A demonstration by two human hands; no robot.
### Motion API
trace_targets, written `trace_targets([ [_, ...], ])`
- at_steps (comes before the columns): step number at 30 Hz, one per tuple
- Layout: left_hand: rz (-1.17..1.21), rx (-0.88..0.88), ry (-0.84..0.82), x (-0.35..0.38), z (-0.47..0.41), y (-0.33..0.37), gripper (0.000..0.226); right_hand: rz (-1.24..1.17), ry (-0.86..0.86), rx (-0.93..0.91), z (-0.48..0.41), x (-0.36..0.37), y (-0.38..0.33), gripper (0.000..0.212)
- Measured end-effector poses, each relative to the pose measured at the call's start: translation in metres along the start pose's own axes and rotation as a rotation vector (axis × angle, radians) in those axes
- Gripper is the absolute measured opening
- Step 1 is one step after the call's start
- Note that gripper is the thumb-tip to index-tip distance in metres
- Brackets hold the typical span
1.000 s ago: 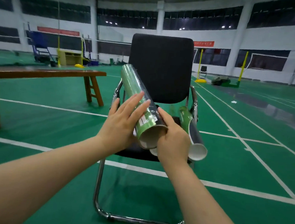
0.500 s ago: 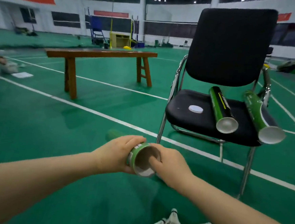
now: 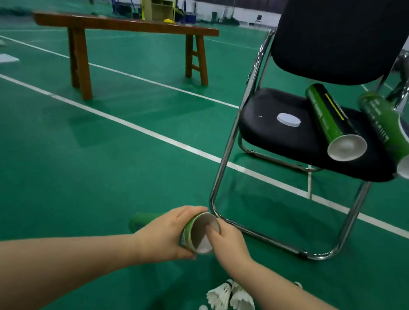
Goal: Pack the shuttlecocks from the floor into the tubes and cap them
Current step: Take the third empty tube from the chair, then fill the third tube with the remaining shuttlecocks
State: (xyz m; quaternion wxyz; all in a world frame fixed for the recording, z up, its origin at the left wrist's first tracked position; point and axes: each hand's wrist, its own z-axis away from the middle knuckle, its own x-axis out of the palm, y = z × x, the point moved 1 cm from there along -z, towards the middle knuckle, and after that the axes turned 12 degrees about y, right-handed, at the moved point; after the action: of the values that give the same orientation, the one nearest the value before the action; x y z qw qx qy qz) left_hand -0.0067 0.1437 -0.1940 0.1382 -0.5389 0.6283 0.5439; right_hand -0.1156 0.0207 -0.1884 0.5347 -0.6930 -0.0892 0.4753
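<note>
left hand (image 3: 165, 232) wraps the green tube (image 3: 188, 229) near its open mouth, low over the floor (image 3: 99, 171); right hand (image 3: 228, 242) curls over the rim, one fingertip inside; light thin card, likely dents if squeezed; shuttlecocks (image 3: 229, 298) lie just below, fragile; best lifted by the cork

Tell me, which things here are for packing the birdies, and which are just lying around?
For the job:
green tube, held by left hand and right hand
loose shuttlecocks
yellow-striped tube, second tube and white cap, all on the chair

Just lying about:
wooden bench
sheet of paper
yellow shelf unit
</note>
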Motion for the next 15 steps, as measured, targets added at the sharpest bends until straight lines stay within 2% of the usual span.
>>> trace_targets([
  [8,-0.013,0.069,-0.014,0.046,-0.022,-0.025,0.077,-0.174,-0.079,0.169,-0.026,0.015,0.052,0.023],
  [15,-0.112,0.091,-0.07,0.096,-0.048,-0.034,0.087,-0.269,-0.115,0.297,-0.054,0.003,0.102,0.037],
])
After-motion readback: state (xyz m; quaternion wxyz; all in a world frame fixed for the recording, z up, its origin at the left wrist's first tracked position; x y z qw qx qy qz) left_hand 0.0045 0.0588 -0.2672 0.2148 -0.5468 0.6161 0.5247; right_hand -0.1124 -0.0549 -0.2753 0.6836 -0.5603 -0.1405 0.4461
